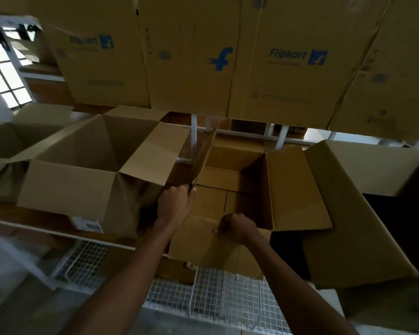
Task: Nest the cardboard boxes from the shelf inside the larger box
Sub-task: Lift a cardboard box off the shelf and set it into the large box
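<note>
Left hand (176,204) pinches the open box's (228,189) upright side flap (205,158); right hand (237,227) grips its near flap, bigger box (87,170) off left.

White-framed shelf (58,234) with a wooden board, carrying open cardboard boxes side by side, one large open box (90,170) sitting at the left, a second open box (228,189) sitting at centre, Flipkart-printed boxes (228,59) lining the upper level, wire mesh rack (203,293) lying beneath.

Both bare forearms reach forward and up. The left hand (176,204) is pinched closed, fingers curled; the right hand (237,227) is fisted, knuckles up, just beside it.
</note>
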Tool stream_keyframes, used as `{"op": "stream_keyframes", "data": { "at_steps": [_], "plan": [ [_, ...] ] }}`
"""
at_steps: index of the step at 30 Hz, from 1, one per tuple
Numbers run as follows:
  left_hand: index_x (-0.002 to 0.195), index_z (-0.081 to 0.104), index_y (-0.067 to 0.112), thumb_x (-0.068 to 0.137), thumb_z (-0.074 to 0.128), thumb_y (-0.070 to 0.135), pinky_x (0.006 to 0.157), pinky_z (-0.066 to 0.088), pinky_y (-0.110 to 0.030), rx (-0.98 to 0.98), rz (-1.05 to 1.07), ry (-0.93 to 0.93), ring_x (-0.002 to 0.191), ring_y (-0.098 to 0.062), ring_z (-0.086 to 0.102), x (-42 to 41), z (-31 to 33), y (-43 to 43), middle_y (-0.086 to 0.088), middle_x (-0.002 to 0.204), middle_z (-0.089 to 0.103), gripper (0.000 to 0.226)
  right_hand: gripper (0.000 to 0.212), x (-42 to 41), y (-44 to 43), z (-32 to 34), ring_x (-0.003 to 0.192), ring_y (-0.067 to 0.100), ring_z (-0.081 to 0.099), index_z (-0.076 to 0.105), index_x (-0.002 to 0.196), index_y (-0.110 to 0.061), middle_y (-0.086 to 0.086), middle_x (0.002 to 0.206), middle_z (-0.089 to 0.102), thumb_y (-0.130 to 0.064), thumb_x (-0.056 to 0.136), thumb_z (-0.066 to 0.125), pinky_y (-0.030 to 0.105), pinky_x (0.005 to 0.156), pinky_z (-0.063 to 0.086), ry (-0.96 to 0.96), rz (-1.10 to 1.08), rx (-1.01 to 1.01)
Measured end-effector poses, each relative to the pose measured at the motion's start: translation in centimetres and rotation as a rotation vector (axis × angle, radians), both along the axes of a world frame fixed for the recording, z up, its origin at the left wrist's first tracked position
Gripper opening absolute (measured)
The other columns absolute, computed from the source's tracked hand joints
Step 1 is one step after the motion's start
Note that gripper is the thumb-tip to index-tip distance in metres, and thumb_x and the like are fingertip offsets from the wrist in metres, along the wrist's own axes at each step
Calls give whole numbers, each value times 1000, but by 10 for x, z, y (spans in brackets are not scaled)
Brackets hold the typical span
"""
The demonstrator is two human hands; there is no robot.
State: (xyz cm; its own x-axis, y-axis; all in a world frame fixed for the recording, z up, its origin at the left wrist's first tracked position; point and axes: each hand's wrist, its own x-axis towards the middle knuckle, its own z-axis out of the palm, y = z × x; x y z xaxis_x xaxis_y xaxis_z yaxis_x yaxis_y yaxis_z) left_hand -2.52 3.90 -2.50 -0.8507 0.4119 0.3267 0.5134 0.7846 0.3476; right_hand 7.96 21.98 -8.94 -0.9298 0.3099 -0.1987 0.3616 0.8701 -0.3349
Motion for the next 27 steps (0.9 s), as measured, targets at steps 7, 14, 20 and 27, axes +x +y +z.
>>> {"op": "stream_keyframes", "data": {
  "at_steps": [7, 14, 20, 27],
  "plan": [
    [109, 67, 19, 106, 53, 35, 65, 58, -35, 21, 29, 31, 80, -23, 73, 2, 11, -1, -3, 87, 72, 21, 25, 5, -1, 3, 85, 14, 66, 62, 126, -24, -2, 104, 67, -30, 104, 54, 35, 74, 61, 12, 75, 163],
    [128, 63, 20, 104, 57, 31, 63, 60, -36, 65, -3, 98, 80, -23, 73, 16, 20, -3, -4, 89, 74, 27, 24, 31, 6, 10, 78, 10, 64, 57, 128, -27, -3, 97, 64, -32, 107, 48, 30, 71, 60, 64, 50, 219],
    [128, 63, 20, 104, 58, 28, 60, 56, -30, 123, 8, 115, 75, -18, 70, 37, 26, -3, -1, 86, 73, 26, 25, 55, 1, 20, 71, 9, 64, 57, 130, -24, -4, 90, 62, -31, 108, 47, 24, 62, 55, 134, 103, 281],
    [127, 64, 20, 105, 57, 29, 50, 32, -15, 176, 31, 184, 62, -6, 55, 68, 24, -16, 10, 76, 59, 25, 24, 97, -9, 27, 67, 6, 63, 63, 121, -25, -6, 89, 67, -35, 107, 47, 18, 54, 42, 260, 144, 269]
  ]
}}
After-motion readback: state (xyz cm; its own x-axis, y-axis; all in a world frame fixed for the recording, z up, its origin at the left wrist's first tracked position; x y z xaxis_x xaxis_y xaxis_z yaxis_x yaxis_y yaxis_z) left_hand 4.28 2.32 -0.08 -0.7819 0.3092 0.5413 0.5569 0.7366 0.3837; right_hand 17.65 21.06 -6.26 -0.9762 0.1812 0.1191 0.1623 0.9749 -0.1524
